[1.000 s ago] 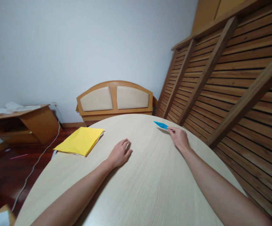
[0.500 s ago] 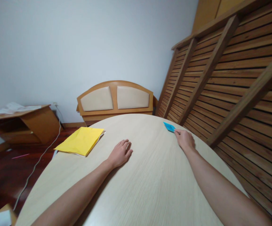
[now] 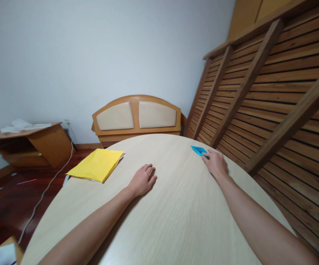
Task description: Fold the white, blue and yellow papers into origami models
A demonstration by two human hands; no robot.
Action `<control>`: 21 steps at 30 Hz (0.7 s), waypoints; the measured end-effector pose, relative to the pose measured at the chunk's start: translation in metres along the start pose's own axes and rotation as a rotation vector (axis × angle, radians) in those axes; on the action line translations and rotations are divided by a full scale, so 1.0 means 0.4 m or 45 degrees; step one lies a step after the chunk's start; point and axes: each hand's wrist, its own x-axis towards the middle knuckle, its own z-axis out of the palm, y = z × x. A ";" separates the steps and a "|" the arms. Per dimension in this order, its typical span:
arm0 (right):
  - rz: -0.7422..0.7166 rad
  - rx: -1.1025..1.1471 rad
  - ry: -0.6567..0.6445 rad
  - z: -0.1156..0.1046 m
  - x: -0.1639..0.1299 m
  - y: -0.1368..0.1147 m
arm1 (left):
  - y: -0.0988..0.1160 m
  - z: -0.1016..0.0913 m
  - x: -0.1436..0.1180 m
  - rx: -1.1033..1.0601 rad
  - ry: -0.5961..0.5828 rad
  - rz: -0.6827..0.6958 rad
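Toward the far right edge of the round table lies a small folded piece of blue paper [image 3: 198, 150], pointed at its left end. My right hand [image 3: 216, 163] is at its near right corner, the thumb and forefinger slightly parted, with fingertips touching or just over the paper. Part of that corner is hidden by the fingers. My left hand [image 3: 142, 180] rests palm down at the table's middle, fingers loosely spread and holding nothing. To its left is a flat yellow paper packet [image 3: 96, 165] with a white layer showing along its edge.
The pale wooden tabletop [image 3: 173, 209] curves away on both sides. Wooden slatted panels [image 3: 261, 95] lean along the right. Behind the table stands a padded headboard [image 3: 136, 114]. A low cabinet [image 3: 46, 143] with white sheets is at left, and a white cable [image 3: 49, 184] runs across the floor.
My right hand's pinch on the blue paper's corner has loosened, and the paper sits flatter on the table. My left hand stays in place. The view has shifted slightly.
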 end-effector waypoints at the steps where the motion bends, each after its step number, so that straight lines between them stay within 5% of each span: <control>1: -0.056 0.008 -0.006 0.001 -0.003 -0.013 | 0.000 0.000 0.000 -0.005 0.007 0.000; 11: -0.716 0.425 -0.476 -0.015 -0.135 -0.258 | -0.047 -0.037 0.011 0.147 0.205 -0.184; 16: -0.863 0.527 -0.760 -0.025 -0.150 -0.264 | -0.109 -0.077 0.006 0.416 0.330 -0.437; 21: -0.858 0.514 -0.808 -0.020 -0.147 -0.251 | -0.158 -0.089 -0.004 0.635 0.314 -0.633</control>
